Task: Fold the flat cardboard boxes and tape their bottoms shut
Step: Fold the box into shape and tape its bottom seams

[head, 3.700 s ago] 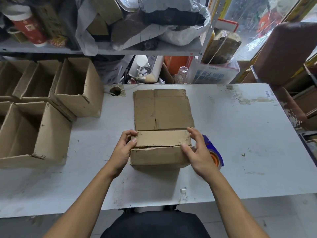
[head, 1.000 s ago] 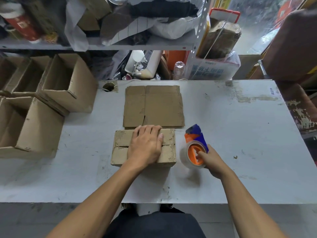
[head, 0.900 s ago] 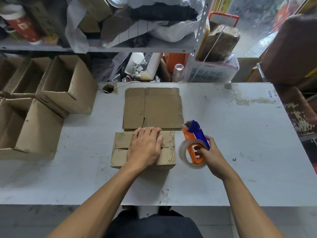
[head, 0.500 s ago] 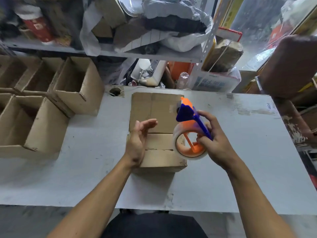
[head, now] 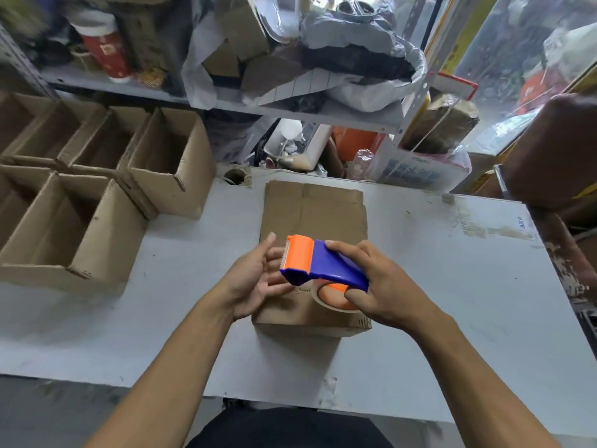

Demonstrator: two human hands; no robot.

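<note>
Folded box (head: 290,313) sits on the table (head: 452,286), directly beneath both hands. Left hand (head: 255,279): fingers spread, relaxed, tips at the orange blade end of the tape dispenser (head: 319,266). Right hand (head: 384,286): fingers wrapped around dispenser body. Flat cardboard (head: 315,211) lies beyond the fingertips.

Tape dispenser (head: 323,266): smooth moulded plastic, blue body, orange head, slight sheen. Tape roll (head: 336,300) under it: glossy, on an orange plastic core. Folded box (head: 300,313), flat cardboard (head: 315,210) and open boxes (head: 74,221): matt brown corrugated board, edges rough and frayed. Table (head: 452,286): pale grey, matt, scuffed, stained, coating flaking at right edge. Shelf upright (head: 412,92): perforated painted metal. Bags on shelf (head: 365,30): crinkled shiny plastic film.
</note>
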